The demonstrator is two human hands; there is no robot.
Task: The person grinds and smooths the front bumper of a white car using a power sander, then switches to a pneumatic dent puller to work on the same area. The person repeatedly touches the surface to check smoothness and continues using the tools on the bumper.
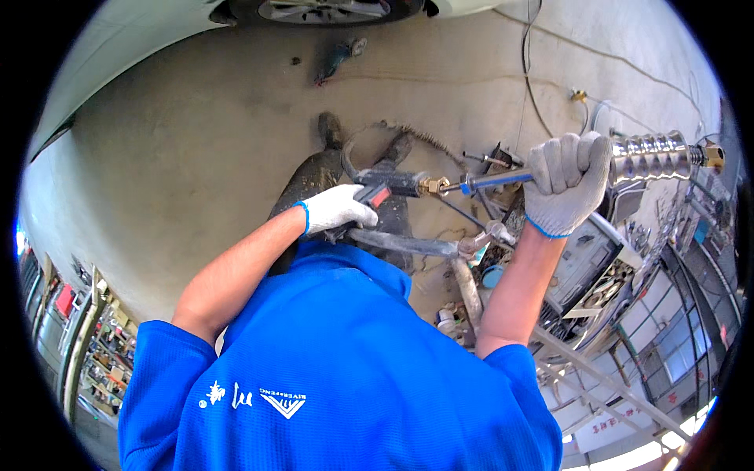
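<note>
My left hand (338, 210), in a white glove with a blue cuff, is closed around the grip of a black pistol-shaped gun (390, 183) with a red part by the thumb. A brass nut (434, 185) at the gun's front holds a metal rod with blue wrapping (495, 180), which runs right into a slide hammer. My right hand (567, 177), also gloved, is wrapped around the slide hammer beside its shiny ribbed metal sleeve (650, 157). A brass fitting (713, 157) ends the tool at the far right. A thick grey cable (404, 242) lies below the gun.
A car wheel (326, 9) and pale body panel (118, 59) are at the top and upper left. An angle grinder (340, 60) lies on the concrete floor (188, 149). Right of me stand a metal cabinet (589, 263) and cluttered tools; thin cables (528, 71) trail across the floor.
</note>
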